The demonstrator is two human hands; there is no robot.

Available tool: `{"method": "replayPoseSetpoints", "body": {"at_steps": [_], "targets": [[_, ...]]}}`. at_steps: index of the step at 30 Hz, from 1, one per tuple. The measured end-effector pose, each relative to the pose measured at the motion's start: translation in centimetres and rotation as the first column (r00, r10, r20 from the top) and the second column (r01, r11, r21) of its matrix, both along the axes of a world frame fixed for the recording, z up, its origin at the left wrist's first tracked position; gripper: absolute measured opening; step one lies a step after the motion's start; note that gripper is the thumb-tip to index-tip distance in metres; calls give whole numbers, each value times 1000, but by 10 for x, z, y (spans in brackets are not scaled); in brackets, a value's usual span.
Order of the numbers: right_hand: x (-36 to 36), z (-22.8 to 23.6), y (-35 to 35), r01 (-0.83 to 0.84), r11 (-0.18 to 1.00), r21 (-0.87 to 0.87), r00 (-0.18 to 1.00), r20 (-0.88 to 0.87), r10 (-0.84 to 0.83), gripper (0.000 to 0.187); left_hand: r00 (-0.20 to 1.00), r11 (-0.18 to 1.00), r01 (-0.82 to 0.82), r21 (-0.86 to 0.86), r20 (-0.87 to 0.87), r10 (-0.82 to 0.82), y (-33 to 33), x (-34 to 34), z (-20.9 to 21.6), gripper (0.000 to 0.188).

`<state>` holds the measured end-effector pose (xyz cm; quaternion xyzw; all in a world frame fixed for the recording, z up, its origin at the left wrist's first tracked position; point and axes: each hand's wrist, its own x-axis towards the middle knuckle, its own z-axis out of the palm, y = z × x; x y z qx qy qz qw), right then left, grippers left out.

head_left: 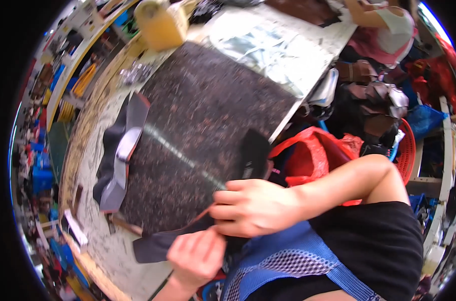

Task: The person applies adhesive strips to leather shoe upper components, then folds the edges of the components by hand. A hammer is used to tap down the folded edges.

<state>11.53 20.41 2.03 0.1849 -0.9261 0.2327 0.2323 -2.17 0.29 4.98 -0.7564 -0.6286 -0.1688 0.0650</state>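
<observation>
Both hands are at the near edge of a dark, speckled board (203, 100). My left hand (198, 253) has its fingers curled closed on a dark grey strip of leather-like material (150, 247), whose free end sticks out to the left. Just above it, my right hand (255, 208) is closed with bent fingers, pinching the same strip near its thin brown edge. The part of the strip between and under the hands is hidden. A stack of wavy grey pieces (130, 138) lies along the board's left side. A black flat piece (253, 150) rests at the right edge.
A yellow block-like container (160, 27) stands at the far left corner. Clear plastic sheeting (263, 47) covers part of the white table beyond. Right of the board are a red plastic bag (313, 155), a red basket (406, 155) and brown pieces. Another person (386, 30) is at the far right.
</observation>
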Motion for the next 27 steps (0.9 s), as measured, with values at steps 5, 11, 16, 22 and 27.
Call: {"method": "replayPoseSetpoints", "body": {"at_steps": [5, 11, 16, 22, 27], "targets": [[66, -76, -13, -81, 991, 110, 955, 294, 46, 23, 872, 887, 244, -393, 490, -24, -9, 27, -28, 27], [25, -4, 70, 62, 947, -315, 929, 366, 61, 32, 498, 737, 282, -614, 750, 435, 22, -39, 46, 47], [-38, -13, 244, 666, 720, -193, 745, 208, -634, 20, 777, 368, 462, -807, 568, 271, -39, -24, 5, 46], [-55, -54, 342, 741, 654, 150, 667, -50, -744, 19, 831, 948, -208, -242, 468, 302, 20, -87, 2, 15], [-63, -44, 324, 788, 549, -280, 606, 192, -772, 16, 802, 791, -571, 219, -58, 595, 43, -170, -20, 38]]}}
